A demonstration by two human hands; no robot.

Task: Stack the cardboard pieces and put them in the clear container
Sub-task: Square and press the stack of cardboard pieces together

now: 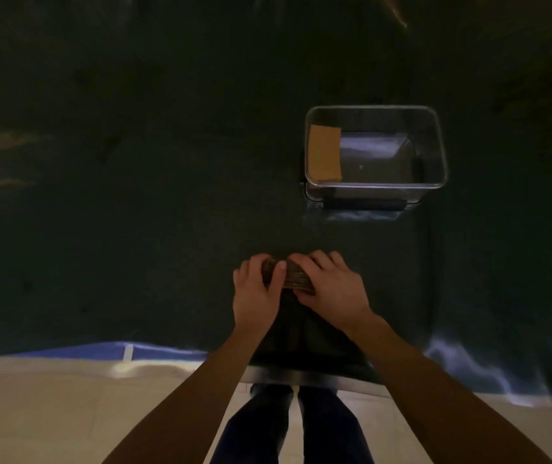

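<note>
A stack of brown cardboard pieces (296, 275) rests on the dark table near the front edge, seen edge-on. My left hand (257, 293) grips its left end, thumb across the top. My right hand (331, 289) covers its right end with fingers curled over the far side. The clear container (433, 145) stands farther back and to the right. Inside it, a tan cardboard piece (325, 153) leans against the left wall. Most of the stack is hidden under my hands.
A dark cloth (134, 195) covers the table. Its front edge (301, 375) runs just below my wrists, with blue tape at the left. Light floor tiles (50, 413) and my legs show below the edge.
</note>
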